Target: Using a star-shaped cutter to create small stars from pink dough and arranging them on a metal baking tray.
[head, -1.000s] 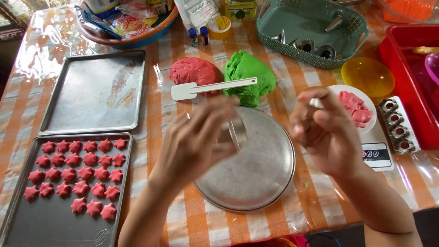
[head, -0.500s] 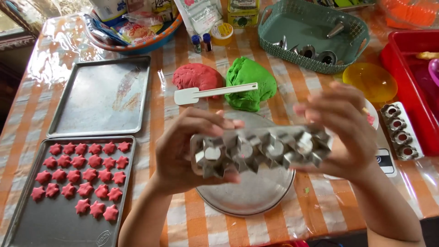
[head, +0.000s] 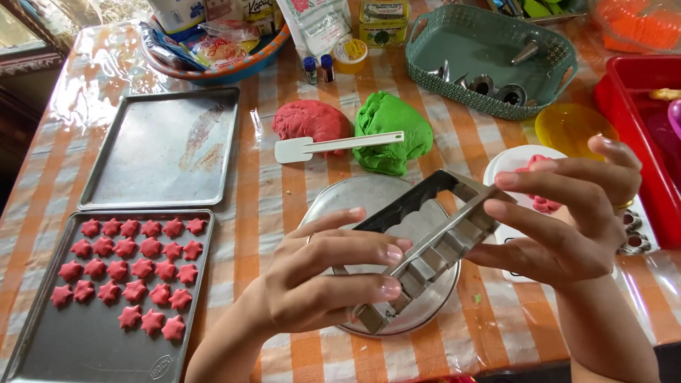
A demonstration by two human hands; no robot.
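Head view: both hands hold one tool above the counter [head: 262,184], which is covered in an orange-and-white checked cloth under clear plastic film.
Tool: long grey metal frame cutter with a row of cells [head: 425,248], tilted, its lower end toward the person and its upper end over the round dish.
Left hand [head: 319,276]: grip closed around the lower end of the frame cutter, fingers across its side wall.
Right hand [head: 567,213]: grip pinching the upper end of the frame cutter between thumb and fingers; a ring shows on one finger.
Lower tray: dark rectangular metal baking tray [head: 42,354] carrying rows of small red star-shaped dough pieces [head: 131,266].
Upper tray: pale rectangular metal baking tray [head: 167,145], surface smeared, nothing on it.
Round dish: shallow round metal pan [head: 340,206] beneath the hands, mostly covered by them.
Dough: red dough lump [head: 308,120] beside a green dough lump [head: 394,128]; a white plastic spatula [head: 333,145] lies across both.
Basket: green perforated plastic basket [head: 489,106] holding small metal cones and moulds.
White plate [head: 507,167]: holds red dough, largely hidden by the right hand.
Bowl: yellow translucent plastic bowl [head: 567,128], contents not discernible.
Red tub [head: 624,142]: cut off by the right edge; contents unclear.
Far edge: blue-rimmed bowl [head: 227,67] of packets, partly out of view.
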